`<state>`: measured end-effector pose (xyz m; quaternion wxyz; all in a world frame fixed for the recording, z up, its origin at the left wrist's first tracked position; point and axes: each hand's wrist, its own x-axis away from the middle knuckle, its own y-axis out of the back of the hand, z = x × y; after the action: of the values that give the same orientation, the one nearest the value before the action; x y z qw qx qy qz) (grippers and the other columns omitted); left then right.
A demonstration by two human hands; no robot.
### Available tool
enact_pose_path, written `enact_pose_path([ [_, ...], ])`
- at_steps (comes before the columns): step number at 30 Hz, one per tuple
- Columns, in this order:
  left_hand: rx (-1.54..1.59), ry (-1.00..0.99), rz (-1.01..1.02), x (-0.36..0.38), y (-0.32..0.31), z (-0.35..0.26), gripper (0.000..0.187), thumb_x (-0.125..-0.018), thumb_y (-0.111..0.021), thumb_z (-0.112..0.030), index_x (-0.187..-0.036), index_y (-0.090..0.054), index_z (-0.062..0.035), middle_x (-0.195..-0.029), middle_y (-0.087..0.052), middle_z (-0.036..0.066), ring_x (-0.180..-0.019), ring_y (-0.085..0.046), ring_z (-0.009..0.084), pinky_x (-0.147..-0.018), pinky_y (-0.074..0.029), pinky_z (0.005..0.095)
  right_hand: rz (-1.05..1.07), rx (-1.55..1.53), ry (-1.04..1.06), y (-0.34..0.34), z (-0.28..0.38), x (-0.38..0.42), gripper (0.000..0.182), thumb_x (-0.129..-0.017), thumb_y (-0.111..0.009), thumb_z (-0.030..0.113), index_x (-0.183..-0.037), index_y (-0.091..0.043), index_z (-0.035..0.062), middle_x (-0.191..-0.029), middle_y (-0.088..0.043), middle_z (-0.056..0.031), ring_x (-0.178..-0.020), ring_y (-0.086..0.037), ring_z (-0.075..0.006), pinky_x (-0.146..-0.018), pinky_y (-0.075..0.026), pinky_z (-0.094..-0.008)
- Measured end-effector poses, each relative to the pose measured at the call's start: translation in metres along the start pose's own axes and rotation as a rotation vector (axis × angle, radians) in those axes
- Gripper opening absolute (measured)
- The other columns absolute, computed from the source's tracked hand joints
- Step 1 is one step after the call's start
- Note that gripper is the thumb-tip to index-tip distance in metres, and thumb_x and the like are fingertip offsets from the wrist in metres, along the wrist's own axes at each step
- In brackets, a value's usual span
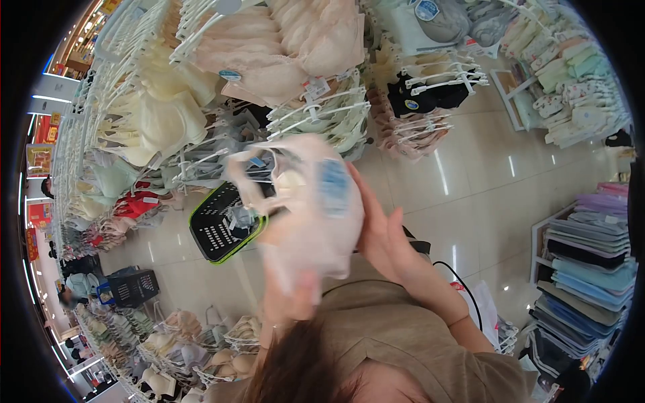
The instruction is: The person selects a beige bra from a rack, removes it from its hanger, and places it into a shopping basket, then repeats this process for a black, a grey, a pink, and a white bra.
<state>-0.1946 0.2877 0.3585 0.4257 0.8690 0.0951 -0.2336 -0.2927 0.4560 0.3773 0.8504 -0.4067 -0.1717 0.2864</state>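
Note:
A pale pink bra [312, 215] with a blue tag is blurred by motion in front of my body. My left hand [292, 299] is at its lower edge, with the fingers wrapped on the fabric. On the other side, my right hand [383, 232] lies against the bra with its fingers stretched out and the thumb apart. Behind the bra, a black basket [218, 225] with a green rim stands on the floor and has some grey items in it.
Racks of hanging bras [282, 60] line the top and left. Folded clothes [584, 269] are stacked on a shelf at the right. A dark basket [134, 289] stands at the far left. Tiled floor [437, 195] runs between the displays.

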Motion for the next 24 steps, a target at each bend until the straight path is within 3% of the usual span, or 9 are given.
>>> enact_pose_path([
  [1, 0.317, 0.077, 0.098, -0.043, 0.004, -0.024, 0.05, -0.085, -0.06, -0.028, -0.117, -0.053, 0.0096, -0.098, -0.062, 0.02, -0.07, -0.063, 0.0354, -0.063, -0.052, 0.0412, 0.0, 0.006, 0.003, 0.004, -0.003, 0.0, 0.083, -0.093, -0.03, 0.066, -0.152, -0.014, 0.0093, -0.156, -0.02, -0.0121, -0.144, -0.02, -0.0295, -0.114, -0.017, -0.046],
  [3, 0.201, -0.016, 0.25, -0.068, 0.004, -0.032, 0.058, -0.085, -0.06, -0.036, -0.12, -0.052, 0.0095, -0.096, -0.062, 0.019, -0.07, -0.061, 0.0343, -0.063, -0.05, 0.0393, -0.079, -0.486, -0.144, 0.021, -0.014, 0.001, 0.078, -0.094, -0.042, 0.058, -0.148, -0.023, 0.006, -0.149, -0.034, -0.013, -0.137, -0.033, -0.0291, -0.11, -0.029, -0.0434],
  [5, 0.079, -0.104, 0.4, -0.079, -0.004, -0.032, 0.067, -0.085, -0.061, -0.044, -0.123, -0.051, 0.0095, -0.094, -0.062, 0.019, -0.071, -0.06, 0.0332, -0.062, -0.048, 0.0374, -0.095, -0.472, -0.139, 0.031, -0.018, 0.005, 0.076, -0.094, -0.042, 0.057, -0.149, -0.023, 0.0072, -0.149, -0.034, -0.0124, -0.137, -0.033, -0.0286, -0.11, -0.03, -0.0432],
  [7, 0.206, -0.172, 0.376, -0.084, -0.014, -0.031, 0.082, -0.082, -0.057, -0.058, -0.132, -0.048, 0.0058, -0.109, -0.063, 0.018, -0.076, -0.059, 0.0295, -0.064, -0.048, 0.0352, -0.119, -0.451, -0.131, 0.039, -0.021, 0.011, 0.074, -0.095, -0.042, 0.056, -0.149, -0.023, 0.0097, -0.148, -0.034, -0.0112, -0.136, -0.035, -0.0277, -0.109, -0.032, -0.0428],
  [12, 0.308, -0.187, 0.453, -0.075, -0.024, -0.03, 0.083, -0.084, -0.049, -0.063, -0.137, -0.046, 0.0009, -0.133, -0.053, 0.02, -0.089, -0.061, 0.0291, -0.071, -0.05, 0.0356, -0.182, -0.399, -0.119, 0.054, -0.027, 0.023, 0.068, -0.096, -0.041, 0.053, -0.15, -0.022, 0.0157, -0.148, -0.035, -0.0082, -0.133, -0.038, -0.0255, -0.107, -0.035, -0.0418],
  [15, 0.436, -0.21, 0.387, -0.071, -0.026, -0.02, 0.084, -0.085, -0.048, -0.063, -0.136, -0.046, 0.0028, -0.132, -0.053, 0.02, -0.097, -0.062, 0.0301, -0.078, -0.051, 0.0349, -0.237, -0.319, -0.06, 0.055, -0.037, 0.018, 0.063, -0.096, -0.046, 0.046, -0.147, -0.028, 0.0154, -0.144, -0.039, -0.0067, -0.128, -0.043, -0.0242, -0.104, -0.039, -0.041],
  [20, 0.605, -0.079, 0.264, -0.053, -0.008, -0.014, 0.047, -0.095, -0.054, -0.033, -0.118, -0.059, 0.0076, -0.113, -0.064, 0.021, -0.097, -0.065, 0.0274, -0.08, -0.052, 0.034, -0.333, -0.061, -0.039, 0.026, -0.002, 0.016, 0.055, -0.092, -0.059, 0.029, -0.14, -0.038, 0.0111, -0.136, -0.047, -0.0059, -0.123, -0.048, -0.0223, -0.101, -0.043, -0.0402],
  [22, 0.628, 0.108, -0.083, -0.028, -0.004, -0.006, 0.029, -0.096, -0.052, -0.02, -0.107, -0.066, 0.0037, -0.102, -0.068, 0.017, -0.093, -0.065, 0.0235, -0.077, -0.052, 0.0305, -0.342, 0.024, -0.006, 0.03, -0.003, 0.016, 0.055, -0.092, -0.059, 0.029, -0.14, -0.037, 0.0107, -0.136, -0.047, -0.0062, -0.123, -0.048, -0.0225, -0.101, -0.043, -0.0404],
  [24, 0.48, 0.486, -0.394, -0.013, -0.003, 0.026, 0.034, -0.097, -0.052, -0.025, -0.117, -0.061, 0.0002, -0.113, -0.065, 0.013, -0.102, -0.061, 0.0202, -0.084, -0.048, 0.0296, -0.352, 0.109, 0.029, 0.023, -0.01, -0.025, 0.055, -0.093, -0.058, 0.03, -0.14, -0.037, 0.0103, -0.136, -0.047, -0.0065, -0.123, -0.048, -0.0227, -0.101, -0.042, -0.0405],
])
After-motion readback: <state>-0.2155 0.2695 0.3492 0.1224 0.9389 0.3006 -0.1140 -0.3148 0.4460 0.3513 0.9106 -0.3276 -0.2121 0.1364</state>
